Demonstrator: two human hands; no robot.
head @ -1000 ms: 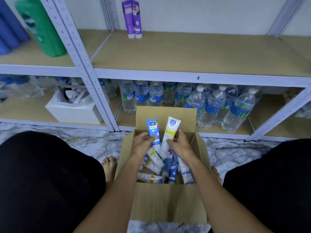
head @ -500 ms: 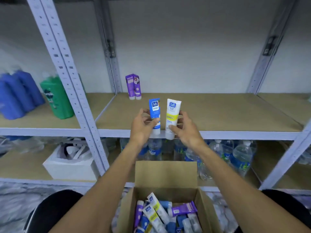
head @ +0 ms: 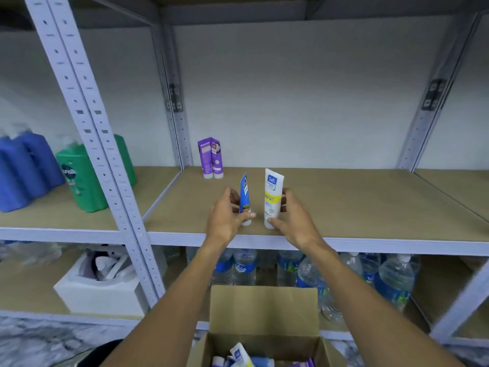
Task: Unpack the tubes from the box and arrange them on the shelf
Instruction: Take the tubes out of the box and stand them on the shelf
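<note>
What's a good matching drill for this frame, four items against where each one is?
Items:
1. blue tube
2. white-and-yellow tube
3. purple tubes
4. green bottle

Places:
A. left bay, beside the blue bottles
B. gripped by the right hand
C. standing at the back of the shelf, untouched
D. gripped by the left hand

Pairs: 1-D, 2-B, 3-C, 4-A
</note>
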